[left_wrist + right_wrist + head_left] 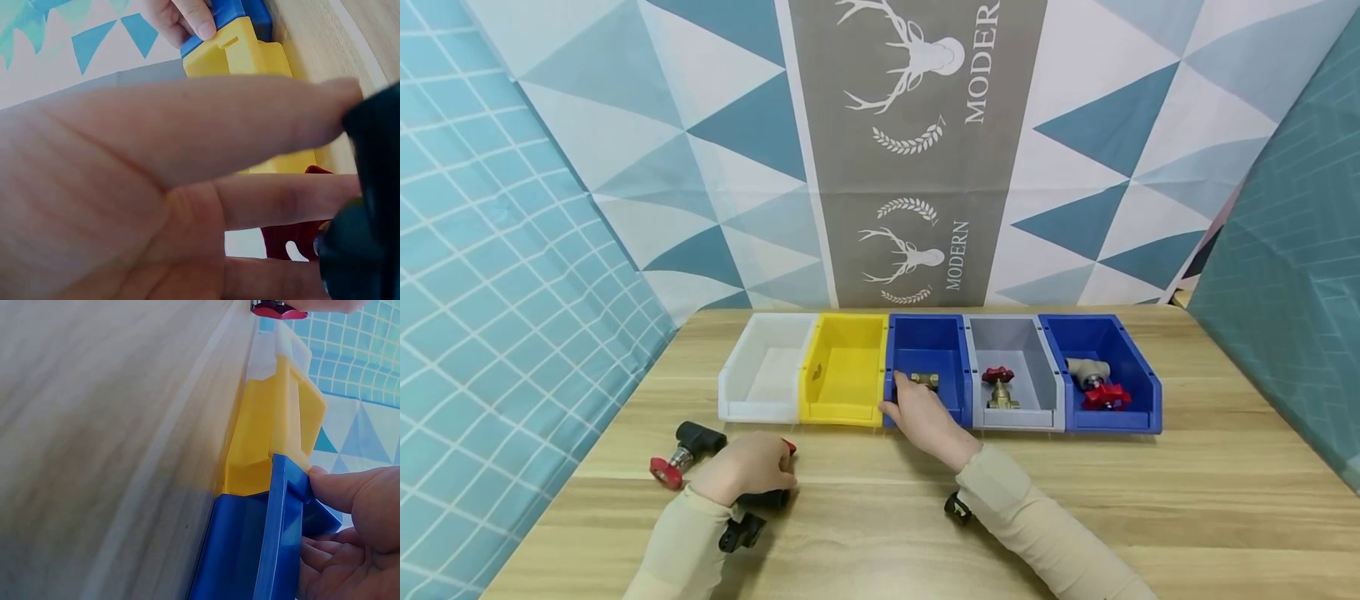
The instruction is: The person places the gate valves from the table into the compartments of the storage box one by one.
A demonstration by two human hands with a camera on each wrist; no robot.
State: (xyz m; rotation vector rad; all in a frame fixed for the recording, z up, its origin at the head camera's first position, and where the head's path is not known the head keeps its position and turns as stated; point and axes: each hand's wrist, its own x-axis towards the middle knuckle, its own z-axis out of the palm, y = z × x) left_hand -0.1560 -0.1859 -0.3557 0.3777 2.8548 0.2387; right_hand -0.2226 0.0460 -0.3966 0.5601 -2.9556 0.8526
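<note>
My left hand (747, 468) grips a black plastic pipe valve (765, 499) low over the table at the left. Part of its red handwheel (294, 240) shows past the fingers, and the palm covers much of the rest. The right hand (922, 418) reaches into the middle blue bin (928, 335). Its thumb touches the front left corner of the rim, while the loosely bent fingers are inside, their tips partly hidden. A brass fitting (927, 380) lies in that bin just beyond the fingers.
Beside the left hand lies another black valve with a red handwheel (666, 473). White (758, 412) and yellow (841, 414) bins stand left of the middle one. To its right, a grey bin (1019, 419) holds a brass valve and a blue bin (1112, 421) a red-handled one.
</note>
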